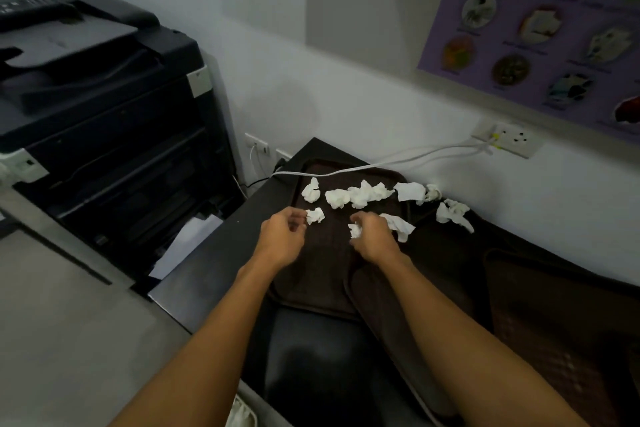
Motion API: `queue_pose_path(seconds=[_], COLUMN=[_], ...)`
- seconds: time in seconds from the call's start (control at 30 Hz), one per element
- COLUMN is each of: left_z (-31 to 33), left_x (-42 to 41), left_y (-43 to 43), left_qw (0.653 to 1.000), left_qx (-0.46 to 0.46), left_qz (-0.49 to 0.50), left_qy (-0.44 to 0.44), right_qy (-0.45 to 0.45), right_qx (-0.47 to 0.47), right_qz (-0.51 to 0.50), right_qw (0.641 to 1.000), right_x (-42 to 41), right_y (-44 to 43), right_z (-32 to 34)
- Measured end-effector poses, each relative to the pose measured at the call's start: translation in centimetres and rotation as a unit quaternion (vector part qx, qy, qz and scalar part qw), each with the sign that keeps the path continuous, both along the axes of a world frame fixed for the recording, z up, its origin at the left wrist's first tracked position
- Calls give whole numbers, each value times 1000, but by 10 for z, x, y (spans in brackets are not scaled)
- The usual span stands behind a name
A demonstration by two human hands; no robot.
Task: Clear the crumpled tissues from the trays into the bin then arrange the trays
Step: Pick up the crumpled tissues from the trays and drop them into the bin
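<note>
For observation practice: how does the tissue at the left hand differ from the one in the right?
Left tissue shows nearly whole; right tissue is mostly hidden. Left tissue is pinched by the left hand's fingertips; right tissue sits inside the right hand's grip. Both white, crumpled.

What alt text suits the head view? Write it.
Over a dark tray strewn with crumpled white tissues, the right hand grips a small tissue while the left hand reaches another tissue. A black copier stands at left.

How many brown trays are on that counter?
3 dark brown plastic trays show: one at left under most white crumpled tissues, one overlapping it beneath the right forearm, one at far right. Others may be hidden.
</note>
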State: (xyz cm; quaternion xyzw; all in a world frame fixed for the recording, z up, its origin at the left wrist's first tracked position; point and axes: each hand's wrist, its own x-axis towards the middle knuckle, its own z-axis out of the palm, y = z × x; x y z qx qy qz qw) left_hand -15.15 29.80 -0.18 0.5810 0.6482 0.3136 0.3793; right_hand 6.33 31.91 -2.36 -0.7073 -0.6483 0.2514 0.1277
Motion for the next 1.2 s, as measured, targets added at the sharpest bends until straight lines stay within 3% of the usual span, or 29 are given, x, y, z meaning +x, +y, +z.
queue_pose_path(seconds=[0.13, 0.4, 0.77, 1.2], left_z=[-11, -25, -60, -46], left_x=[-1, 14, 39, 5], left_y=[12, 43, 75, 16], left_qw=[1000, 999, 958, 999], left_qx=[-8, 2, 21, 21], left_qz=[1, -19, -147, 2], left_qy=[8, 36, 245, 46], right_qy=[5, 120, 156, 207], right_qx=[4, 88, 123, 102], right_qz=[1, -95, -124, -141], right_qw=[1000, 984, 972, 963], right_x=[-2, 4, 19, -1], right_y=[8, 5, -18, -43], right_z=[-9, 9, 18, 21])
